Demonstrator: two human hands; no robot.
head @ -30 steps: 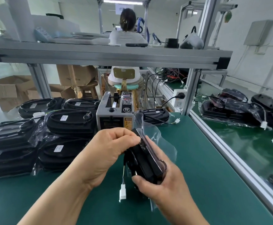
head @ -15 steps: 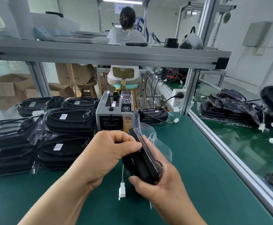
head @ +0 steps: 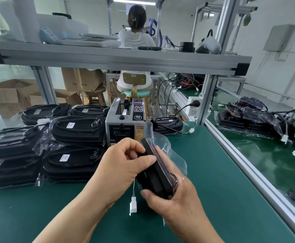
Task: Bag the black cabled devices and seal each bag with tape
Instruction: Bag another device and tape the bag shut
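Green worktop (head: pixel 213 172): black cabled device (head: pixel 158 172) held on edge above it. Left hand (head: pixel 120 165) fingers curled, gripping top end; right hand (head: pixel 176 195) fingers curled round bottom end. Clear bag (head: pixel 171 149) at device's 1 o'clock. Tape dispenser (head: pixel 125 123) at 12.

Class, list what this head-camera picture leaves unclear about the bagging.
- Head view: how far the black device is inside the clear bag; the left hand and right hand cover it.
- Head view: the tape dispenser lower front; the left hand hides it.
- Head view: print on the white labels; too small.
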